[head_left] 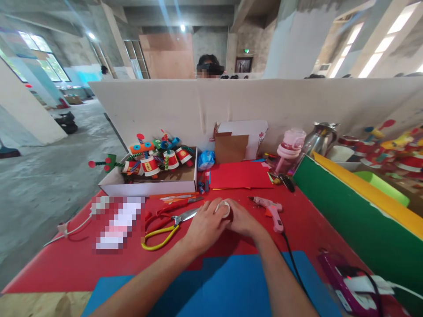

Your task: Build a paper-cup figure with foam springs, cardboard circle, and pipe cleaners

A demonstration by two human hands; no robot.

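Both my hands meet over the red table top, wrapped round a small paper cup point(224, 211). Its round white end shows between the fingers, while most of its side is hidden. My left hand point(205, 225) is closed on the cup from the left, with its fingers over the top. From the right, my right hand point(243, 219) curls about the same cup. Scissors with yellow and red handles point(161, 236) lie just left of my left hand, blades pointing toward it. A pink glue gun point(271, 210) rests to the right of my right hand, its black cord running toward me.
A white box point(152, 188) with several paper-cup figures stands at the back left. Red paper sheets point(241, 176) lie behind my hands, blue sheets point(236, 286) in front. A pink bottle point(288, 149), a green partition point(346, 211) and a purple power strip point(333, 277) are on the right.
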